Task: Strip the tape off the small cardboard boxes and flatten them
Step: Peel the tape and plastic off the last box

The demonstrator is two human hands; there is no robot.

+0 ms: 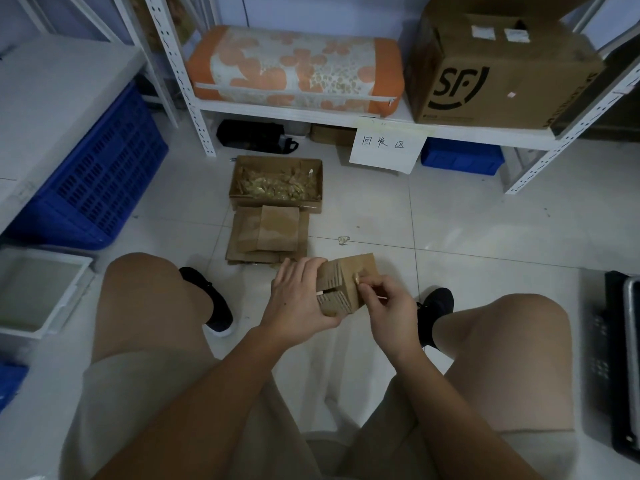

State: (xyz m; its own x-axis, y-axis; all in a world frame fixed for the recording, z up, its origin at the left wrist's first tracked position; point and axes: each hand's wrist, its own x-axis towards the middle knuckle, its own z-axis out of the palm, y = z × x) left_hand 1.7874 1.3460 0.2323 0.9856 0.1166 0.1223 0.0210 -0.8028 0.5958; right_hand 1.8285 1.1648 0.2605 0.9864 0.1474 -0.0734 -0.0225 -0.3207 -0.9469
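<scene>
1. Person sits low, knees apart, over a tiled floor (450, 216). A small cardboard box (346, 285) is held in the air between the knees, above the floor, not resting on anything.
2. Left hand (301, 296) wraps the box's left side, fingers curled over the top and thumb under; it carries the box.
3. Right hand (388, 306) is at the box's right face, fingers pinched together on a curled end of tape (355, 278) near the upper edge. A thin pale stick pokes out of this hand; cannot tell what it is.
4. Key relation: tape end lies on the right-hand side of the box, so the right hand is nearer it. Box's long axis runs roughly away from the body, tilted right. Judging by that, the peel would go along this axis while the left hand braces.
5. Straight ahead on the floor: a stack of flattened boxes (266, 237), touching an open carton of tape scraps (277, 183) behind it, near the shelf (311, 114) foot.
6. Room: bare tiles to the right of the stack; a stray scrap (343, 240) lies there.
</scene>
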